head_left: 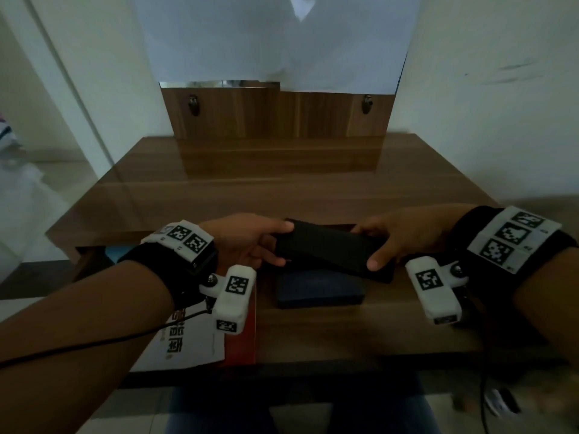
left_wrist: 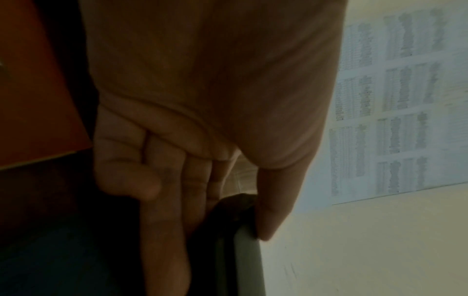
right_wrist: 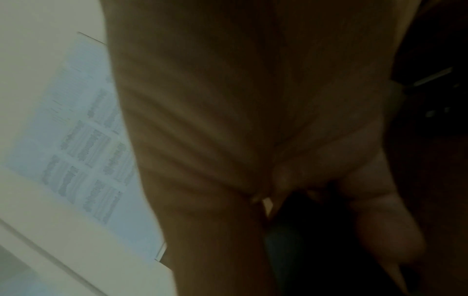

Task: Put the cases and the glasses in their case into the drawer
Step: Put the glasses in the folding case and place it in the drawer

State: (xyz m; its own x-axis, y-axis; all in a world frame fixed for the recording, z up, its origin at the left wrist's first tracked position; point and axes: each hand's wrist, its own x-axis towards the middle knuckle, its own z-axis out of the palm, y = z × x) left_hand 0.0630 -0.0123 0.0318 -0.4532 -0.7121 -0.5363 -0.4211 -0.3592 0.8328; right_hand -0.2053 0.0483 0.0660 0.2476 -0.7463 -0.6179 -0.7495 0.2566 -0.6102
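A long black case [head_left: 332,249] is held over the open drawer [head_left: 344,327], tilted with its right end lower. My left hand [head_left: 247,245] grips its left end, thumb on top and fingers beneath. My right hand [head_left: 404,236] grips its right end, thumb on the near side. Under the black case a dark blue case [head_left: 319,291] lies flat on the drawer floor. In the left wrist view the thumb and fingers [left_wrist: 164,230] clamp the dark case [left_wrist: 240,250]. The right wrist view is dark and blurred; the case [right_wrist: 311,240] is only a black shape under the hand.
A white booklet with red print [head_left: 188,339] on a red sheet [head_left: 241,346] lies in the drawer's left part. The wooden desk top [head_left: 266,189] stretches behind, with a wood back panel [head_left: 279,114] and a paper-covered mirror [head_left: 282,42] above. White walls flank the desk.
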